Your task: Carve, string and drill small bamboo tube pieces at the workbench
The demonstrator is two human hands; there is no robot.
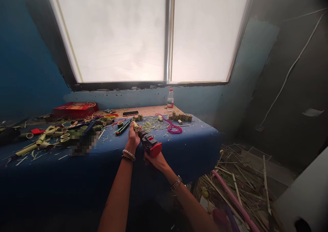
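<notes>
My left hand is closed around a short bamboo piece near the table's front edge. A red and black power drill points at that piece, its front end up against or inside it; exactly how deep cannot be told. My right hand grips the drill from below, the handle mostly hidden. Behind them, pale shavings are scattered on the blue cloth. A green and black cutter lies just left of my left hand.
Cut bamboo rings, a purple cord and a bottle stand or lie to the right. Bamboo tubes, a phone and a red box are at the left and back. Bamboo strips litter the floor.
</notes>
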